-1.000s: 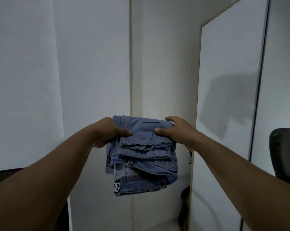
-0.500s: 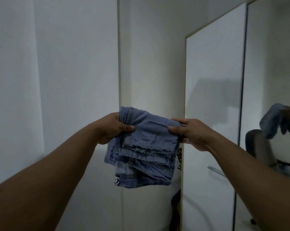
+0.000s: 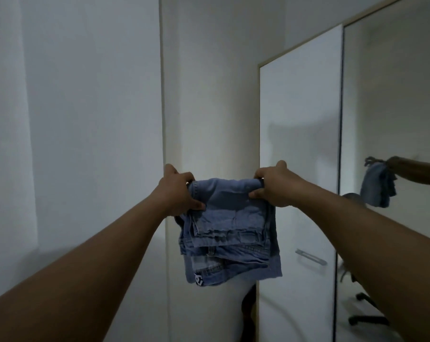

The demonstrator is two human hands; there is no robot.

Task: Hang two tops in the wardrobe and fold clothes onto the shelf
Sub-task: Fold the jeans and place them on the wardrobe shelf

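The folded denim jeans (image 3: pixel 227 233) are held out at arm's length in front of the white wardrobe door (image 3: pixel 299 169), just to its left and level with its lower half. The left hand (image 3: pixel 178 193) grips the top left corner of the bundle, thumb laid over the front; the right hand (image 3: pixel 274 187) pinches the top right corner the same way, fingers curled behind the cloth. Holding both upper corners looks like a way to keep the stacked folds from sliding apart, since the lower layers hang loose below the grip and a small dark label shows at the bottom edge. To the right of the door, a mirror panel (image 3: pixel 391 119) reflects the jeans, one arm and part of an office chair. A metal handle (image 3: pixel 310 257) sits low on the door, to the right of the bundle. No shelf is visible, so I'd guess the jeans are being carried toward it.
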